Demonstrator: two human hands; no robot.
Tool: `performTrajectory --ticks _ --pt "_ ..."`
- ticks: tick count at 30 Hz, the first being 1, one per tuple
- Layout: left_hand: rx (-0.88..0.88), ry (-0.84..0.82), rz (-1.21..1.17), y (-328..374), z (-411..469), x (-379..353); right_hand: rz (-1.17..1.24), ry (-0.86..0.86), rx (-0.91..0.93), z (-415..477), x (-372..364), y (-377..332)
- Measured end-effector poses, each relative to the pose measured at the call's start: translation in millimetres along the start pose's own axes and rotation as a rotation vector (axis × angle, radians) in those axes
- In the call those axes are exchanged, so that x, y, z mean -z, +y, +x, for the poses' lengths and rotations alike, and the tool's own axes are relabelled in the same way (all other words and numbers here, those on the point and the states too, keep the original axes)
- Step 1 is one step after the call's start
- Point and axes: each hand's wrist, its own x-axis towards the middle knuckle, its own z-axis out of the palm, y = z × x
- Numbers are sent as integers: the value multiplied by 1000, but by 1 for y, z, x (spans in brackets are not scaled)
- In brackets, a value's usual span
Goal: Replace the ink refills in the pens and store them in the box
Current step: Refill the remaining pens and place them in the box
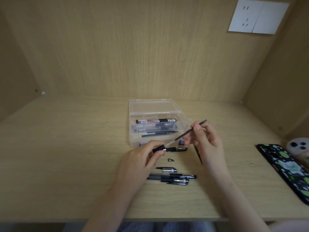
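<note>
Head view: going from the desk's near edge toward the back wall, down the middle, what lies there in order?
Nearest first: two pens lying together → loose pen cap → small metal tip → open clear box.

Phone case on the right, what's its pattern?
The phone case is black with green and white spots; head view.

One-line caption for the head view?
Left hand grips a pen barrel, right hand pinches the refill partly inside it, open box behind.
</note>
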Motion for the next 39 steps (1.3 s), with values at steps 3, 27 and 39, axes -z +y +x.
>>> performTrajectory --ticks 3,27,39 --pt "-11 18 -5 0 0 1 -205 -169 -37 -9 0 5" --pt "5 28 50 -2 0 -1 -276 -123 -80 -12 10 6" --pt "-31 -16 90 -1 -1 -2 -401 -258 29 -15 7 9"
